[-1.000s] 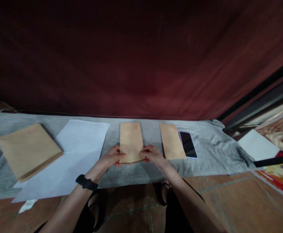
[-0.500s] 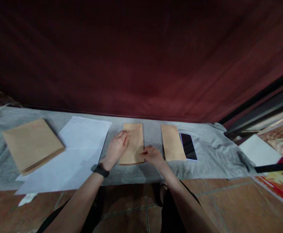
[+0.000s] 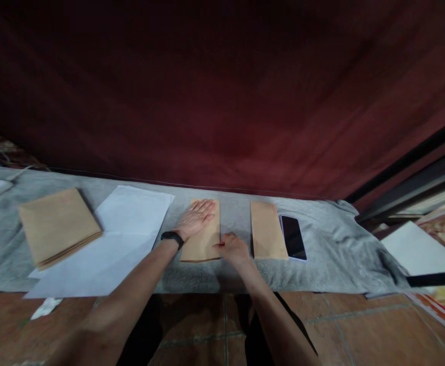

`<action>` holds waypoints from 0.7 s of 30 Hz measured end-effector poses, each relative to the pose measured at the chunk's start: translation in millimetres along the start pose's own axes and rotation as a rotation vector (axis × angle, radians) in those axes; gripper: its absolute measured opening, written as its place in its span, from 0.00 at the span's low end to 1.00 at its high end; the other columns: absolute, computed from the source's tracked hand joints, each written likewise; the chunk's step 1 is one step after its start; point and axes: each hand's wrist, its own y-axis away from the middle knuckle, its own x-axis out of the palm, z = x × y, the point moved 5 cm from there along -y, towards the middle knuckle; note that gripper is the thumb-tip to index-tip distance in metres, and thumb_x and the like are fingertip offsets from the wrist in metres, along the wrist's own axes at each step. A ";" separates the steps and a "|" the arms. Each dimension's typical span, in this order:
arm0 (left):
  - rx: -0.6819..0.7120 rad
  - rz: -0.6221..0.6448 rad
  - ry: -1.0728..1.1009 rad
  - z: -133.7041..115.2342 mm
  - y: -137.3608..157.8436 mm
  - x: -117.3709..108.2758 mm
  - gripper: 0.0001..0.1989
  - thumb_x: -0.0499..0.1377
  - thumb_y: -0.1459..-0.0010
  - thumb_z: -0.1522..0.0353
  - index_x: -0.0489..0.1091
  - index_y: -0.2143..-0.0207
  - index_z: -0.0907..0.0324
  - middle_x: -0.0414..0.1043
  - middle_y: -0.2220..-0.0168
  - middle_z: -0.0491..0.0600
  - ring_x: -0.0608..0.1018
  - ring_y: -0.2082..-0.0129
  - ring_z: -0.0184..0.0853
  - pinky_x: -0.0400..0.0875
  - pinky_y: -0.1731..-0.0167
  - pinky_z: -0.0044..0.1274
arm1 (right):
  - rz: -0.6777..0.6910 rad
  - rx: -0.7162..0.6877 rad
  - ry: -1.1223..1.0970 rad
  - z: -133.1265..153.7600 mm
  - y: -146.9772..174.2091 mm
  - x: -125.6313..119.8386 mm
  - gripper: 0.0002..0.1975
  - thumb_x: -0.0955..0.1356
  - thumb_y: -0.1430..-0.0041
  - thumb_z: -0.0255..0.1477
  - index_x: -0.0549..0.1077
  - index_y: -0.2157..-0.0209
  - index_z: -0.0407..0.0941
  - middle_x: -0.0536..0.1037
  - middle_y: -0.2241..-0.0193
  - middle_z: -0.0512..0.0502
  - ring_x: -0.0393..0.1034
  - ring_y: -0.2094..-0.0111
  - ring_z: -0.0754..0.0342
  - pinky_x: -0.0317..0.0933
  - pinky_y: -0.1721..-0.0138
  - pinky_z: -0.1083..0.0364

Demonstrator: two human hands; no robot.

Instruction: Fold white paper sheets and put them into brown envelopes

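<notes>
1. Moved since the earliest frame is the bare left hand (image 3: 196, 219): from the near left edge of a narrow, rectangular tan paper envelope (image 3: 202, 246), it is now brought to the far half, while the bare right hand (image 3: 236, 250) is kept at the near right edge.
2. No grasp is made by the left hand; its palm is laid flat with the fingers extended, presumably so that pressure is spread and the paper is kept level.
3. By the right hand, the thumb is set at the envelope's edge and the fingers are curled; whether the paper is pinched cannot be told. Sideways slipping is probably checked there.
4. The envelope is placed centrally on a long, soft grey cloth (image 3: 329, 244), between both arms, apparently for easy reach.
5. To its right, a second flat tan paper envelope (image 3: 268, 231) is laid just beside a dark-screened rectangular phone (image 3: 294, 238), seemingly out of the hands' way.
6. To the left, a squarish stack of brown paper envelopes (image 3: 60, 223) is rested partly over large creased white paper sheets (image 3: 134, 211), perhaps so that both are kept within reach.
</notes>
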 end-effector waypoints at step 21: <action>0.182 0.074 0.031 -67.3 98.6 3.5 0.30 0.37 0.26 0.56 0.45 0.27 0.56 0.47 0.27 0.49 0.51 0.27 0.34 0.42 0.30 0.31 | -0.004 -0.077 -0.022 -7.6 -2.8 5.0 0.16 0.62 0.32 0.34 0.80 0.58 0.48 0.84 0.58 0.46 0.79 0.57 0.52 0.66 0.60 0.58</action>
